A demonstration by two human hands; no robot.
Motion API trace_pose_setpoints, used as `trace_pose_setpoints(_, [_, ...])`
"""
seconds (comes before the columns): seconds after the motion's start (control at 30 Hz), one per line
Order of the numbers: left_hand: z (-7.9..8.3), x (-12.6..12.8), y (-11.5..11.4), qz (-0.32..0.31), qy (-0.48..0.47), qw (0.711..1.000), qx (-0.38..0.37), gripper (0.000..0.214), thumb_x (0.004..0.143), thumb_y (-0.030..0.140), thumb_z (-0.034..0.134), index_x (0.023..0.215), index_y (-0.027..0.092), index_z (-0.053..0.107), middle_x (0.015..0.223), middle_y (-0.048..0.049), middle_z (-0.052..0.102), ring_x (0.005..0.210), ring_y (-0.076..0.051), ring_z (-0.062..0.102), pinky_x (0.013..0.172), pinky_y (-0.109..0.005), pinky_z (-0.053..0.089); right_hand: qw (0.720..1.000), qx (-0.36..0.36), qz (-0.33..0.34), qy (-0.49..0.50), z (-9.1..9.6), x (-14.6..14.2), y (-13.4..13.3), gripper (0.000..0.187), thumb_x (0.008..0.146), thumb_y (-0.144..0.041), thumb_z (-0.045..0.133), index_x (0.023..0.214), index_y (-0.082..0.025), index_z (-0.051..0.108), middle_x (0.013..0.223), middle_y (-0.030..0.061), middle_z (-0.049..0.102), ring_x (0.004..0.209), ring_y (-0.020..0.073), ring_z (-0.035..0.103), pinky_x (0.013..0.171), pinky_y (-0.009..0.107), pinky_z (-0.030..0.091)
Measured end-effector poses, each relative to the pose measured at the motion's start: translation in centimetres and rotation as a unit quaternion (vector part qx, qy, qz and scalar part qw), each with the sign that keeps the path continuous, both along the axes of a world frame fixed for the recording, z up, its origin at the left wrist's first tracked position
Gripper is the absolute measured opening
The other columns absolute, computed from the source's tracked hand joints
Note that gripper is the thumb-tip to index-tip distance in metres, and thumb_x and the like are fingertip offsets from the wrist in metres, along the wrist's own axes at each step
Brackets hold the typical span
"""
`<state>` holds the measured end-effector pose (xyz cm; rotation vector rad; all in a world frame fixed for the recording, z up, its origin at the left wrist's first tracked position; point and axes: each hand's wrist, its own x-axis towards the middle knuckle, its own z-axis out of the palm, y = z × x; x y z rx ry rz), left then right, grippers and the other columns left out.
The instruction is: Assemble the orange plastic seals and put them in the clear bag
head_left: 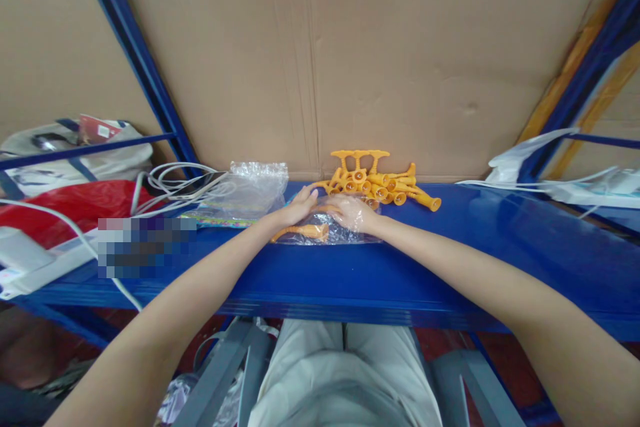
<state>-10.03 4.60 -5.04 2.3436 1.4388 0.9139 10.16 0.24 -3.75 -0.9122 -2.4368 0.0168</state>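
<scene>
A clear plastic bag [345, 236] lies on the blue shelf near its front, with an orange trumpet-shaped plastic piece [303, 233] inside it. At the bag's left edge, my left hand [300, 205] grips the film, fingers close together. My right hand [354, 213] shows through the clear film, its fingers closed around another orange piece that is partly hidden. Just behind both hands is a pile of similar orange trumpet-shaped pieces [383, 192]; several have their round flared ends facing me.
Flat clear bags [250, 197] and coiled white cables [175, 181] lie to the left. A white power strip [55, 267] and a red bag [75, 203] sit farther left. Cardboard [400, 60] walls the back. Blue posts [133, 53] frame the shelf [480, 233].
</scene>
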Motion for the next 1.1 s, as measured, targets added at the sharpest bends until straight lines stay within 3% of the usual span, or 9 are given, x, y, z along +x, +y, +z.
trace_pose_setpoints(0.2, [0.5,0.1,-0.3,0.003,-0.046,0.997,-0.064,0.054,0.102,0.047,0.023,0.147,0.024,0.043,0.155,-0.0069,0.048,0.146,-0.020,0.040,0.120,-0.041,0.033,0.996,-0.024,0.090,0.011,-0.6,-1.0,1.5,0.031,0.090,-0.014,0.053,0.114,-0.019,0.071,0.121,0.0116,0.071,0.117,0.0248,0.063,0.101,0.044,0.049])
trace_pose_setpoints(0.37, [1.8,-0.6,-0.4,0.033,-0.104,0.989,-0.101,0.066,0.103,0.045,0.000,0.149,0.025,0.043,0.151,-0.0086,0.053,0.141,-0.020,0.048,0.107,-0.036,0.049,0.998,-0.022,0.028,0.048,-2.1,-0.3,2.4,0.044,0.082,-0.012,0.057,0.125,-0.017,0.062,0.128,0.0146,0.066,0.119,0.0274,0.060,0.101,0.047,0.048])
trace_pose_setpoints(0.53, [3.0,-1.2,-0.9,0.030,-0.116,0.983,-0.138,0.077,0.099,0.048,-0.012,0.151,0.028,0.041,0.153,-0.0069,0.052,0.141,-0.019,0.048,0.104,-0.037,0.051,0.999,-0.009,-0.016,0.049,-2.9,-0.2,2.5,0.047,0.081,-0.012,0.053,0.128,-0.013,0.058,0.129,0.0187,0.062,0.120,0.0318,0.057,0.100,0.050,0.047])
trace_pose_setpoints(0.8, [2.0,0.2,-1.0,0.015,-0.136,0.982,-0.132,0.075,0.100,0.056,-0.005,0.148,0.025,0.043,0.151,-0.0090,0.054,0.140,-0.021,0.049,0.109,-0.037,0.047,0.992,-0.011,-0.112,-0.051,-1.0,-1.4,0.2,0.047,0.084,-0.013,0.049,0.131,-0.015,0.055,0.129,0.0193,0.061,0.122,0.0335,0.053,0.102,0.053,0.042])
trace_pose_setpoints(0.93, [1.6,0.2,-0.7,-0.009,-0.216,0.962,-0.168,0.067,0.103,0.056,0.005,0.146,0.024,0.044,0.152,-0.0097,0.052,0.144,-0.021,0.043,0.116,-0.038,0.040,0.986,0.012,-0.148,-0.080,0.1,-1.4,-1.4,0.048,0.083,-0.021,0.055,0.131,-0.012,0.052,0.132,0.0236,0.059,0.125,0.0365,0.051,0.102,0.054,0.041])
trace_pose_setpoints(1.1, [1.5,-0.2,-0.4,-0.041,-0.282,0.937,-0.201,0.062,0.103,0.058,0.018,0.144,0.020,0.045,0.157,-0.0120,0.045,0.151,-0.023,0.031,0.123,-0.037,0.025,0.977,-0.028,-0.200,-0.070,0.7,-0.6,-2.2,0.048,0.084,-0.025,0.055,0.129,-0.006,0.052,0.129,0.0267,0.060,0.114,0.0358,0.061,0.090,0.046,0.049])
